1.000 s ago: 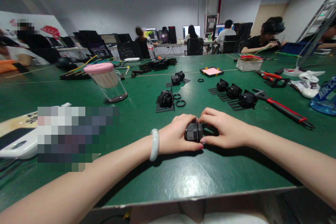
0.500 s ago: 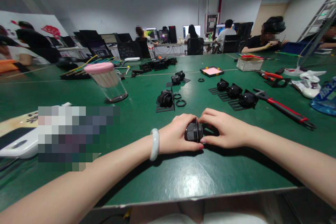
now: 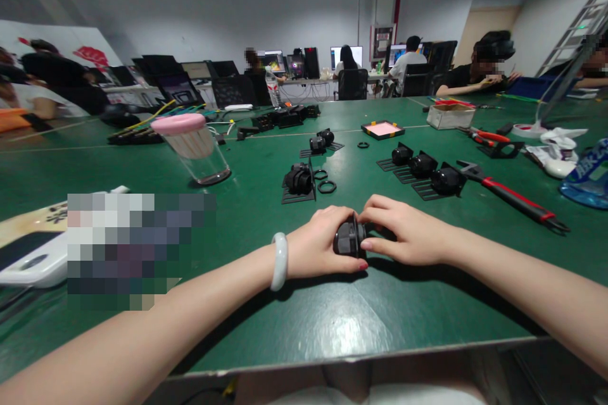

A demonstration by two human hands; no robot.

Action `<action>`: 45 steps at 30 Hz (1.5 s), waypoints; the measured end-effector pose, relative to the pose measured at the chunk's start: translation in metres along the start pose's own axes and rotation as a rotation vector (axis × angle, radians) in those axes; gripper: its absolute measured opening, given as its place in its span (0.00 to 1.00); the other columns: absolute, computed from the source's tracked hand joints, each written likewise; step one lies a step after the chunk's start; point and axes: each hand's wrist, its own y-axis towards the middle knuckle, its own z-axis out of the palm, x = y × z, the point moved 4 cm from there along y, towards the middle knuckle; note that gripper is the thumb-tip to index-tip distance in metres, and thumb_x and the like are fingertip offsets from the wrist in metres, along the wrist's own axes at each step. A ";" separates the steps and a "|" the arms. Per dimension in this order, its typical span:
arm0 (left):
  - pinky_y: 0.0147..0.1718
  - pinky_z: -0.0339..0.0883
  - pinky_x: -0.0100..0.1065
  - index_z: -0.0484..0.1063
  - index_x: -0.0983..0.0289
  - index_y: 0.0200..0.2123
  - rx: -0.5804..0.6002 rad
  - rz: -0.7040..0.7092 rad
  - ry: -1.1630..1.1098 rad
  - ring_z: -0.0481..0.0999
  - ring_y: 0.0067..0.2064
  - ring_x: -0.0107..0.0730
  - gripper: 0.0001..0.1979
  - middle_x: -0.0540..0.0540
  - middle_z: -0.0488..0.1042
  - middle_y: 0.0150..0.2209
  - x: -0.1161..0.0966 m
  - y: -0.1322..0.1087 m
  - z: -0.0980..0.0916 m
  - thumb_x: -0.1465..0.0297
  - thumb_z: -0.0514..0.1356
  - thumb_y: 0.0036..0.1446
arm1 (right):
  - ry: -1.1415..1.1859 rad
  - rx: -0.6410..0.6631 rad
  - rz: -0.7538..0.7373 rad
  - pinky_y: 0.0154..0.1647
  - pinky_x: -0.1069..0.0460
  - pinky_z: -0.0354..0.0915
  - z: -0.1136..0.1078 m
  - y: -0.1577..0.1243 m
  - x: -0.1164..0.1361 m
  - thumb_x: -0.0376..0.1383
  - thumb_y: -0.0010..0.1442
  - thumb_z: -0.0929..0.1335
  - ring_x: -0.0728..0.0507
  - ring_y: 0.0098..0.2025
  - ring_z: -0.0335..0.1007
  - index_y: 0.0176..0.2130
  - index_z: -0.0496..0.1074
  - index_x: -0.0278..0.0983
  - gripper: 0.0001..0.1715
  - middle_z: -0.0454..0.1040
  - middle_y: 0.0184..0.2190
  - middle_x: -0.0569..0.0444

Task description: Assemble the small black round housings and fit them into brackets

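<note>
Near the front edge, my left hand (image 3: pixel 320 242), with a pale bangle on its wrist, is wrapped round a black cable gland (image 3: pixel 345 239) lying on its side. My right hand (image 3: pixel 403 231) pinches the gland's right end at what looks like its ring nut, thumb below and fingers above; the fingers partly hide that end. Beyond my hands stands another black gland (image 3: pixel 300 180) on a slotted plate. Beside it lie two black ring nuts, the nearer ring nut (image 3: pixel 327 187) flat on the table.
On the green table (image 3: pixel 266 316) an adjustable wrench (image 3: pixel 515 199) with red-black handle lies right, by several black glands (image 3: pixel 422 164) on slotted plates. A pink-lidded cup (image 3: pixel 192 149) stands left. Farther back are a pink-lined tray (image 3: pixel 382 130) and a small box (image 3: pixel 451 116). Co-workers sit beyond.
My right thumb and fingers have shifted slightly on the gland's right end, the thumb moving up and left. My left hand keeps its hold in the same place.
</note>
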 end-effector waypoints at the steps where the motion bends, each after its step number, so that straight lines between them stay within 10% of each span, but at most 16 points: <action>1: 0.39 0.60 0.36 0.61 0.64 0.38 -0.001 0.001 -0.001 0.65 0.38 0.37 0.25 0.53 0.66 0.36 0.000 0.000 0.000 0.55 0.61 0.41 | -0.003 0.005 0.002 0.38 0.50 0.60 0.001 0.000 0.000 0.42 0.55 0.62 0.45 0.36 0.62 0.41 0.64 0.35 0.16 0.63 0.36 0.50; 20: 0.39 0.60 0.37 0.61 0.65 0.41 -0.004 -0.003 -0.016 0.66 0.39 0.38 0.27 0.55 0.66 0.37 0.001 0.000 0.001 0.56 0.61 0.40 | 0.057 -0.094 -0.055 0.40 0.51 0.61 -0.003 -0.002 0.005 0.34 0.44 0.69 0.46 0.39 0.59 0.41 0.59 0.34 0.24 0.59 0.39 0.50; 45: 0.39 0.60 0.37 0.60 0.65 0.41 -0.016 0.008 0.005 0.66 0.39 0.38 0.27 0.55 0.66 0.37 0.003 -0.001 0.003 0.55 0.61 0.40 | 0.066 -0.058 -0.023 0.44 0.49 0.60 -0.001 -0.002 0.002 0.42 0.53 0.64 0.45 0.41 0.60 0.42 0.61 0.34 0.19 0.60 0.40 0.49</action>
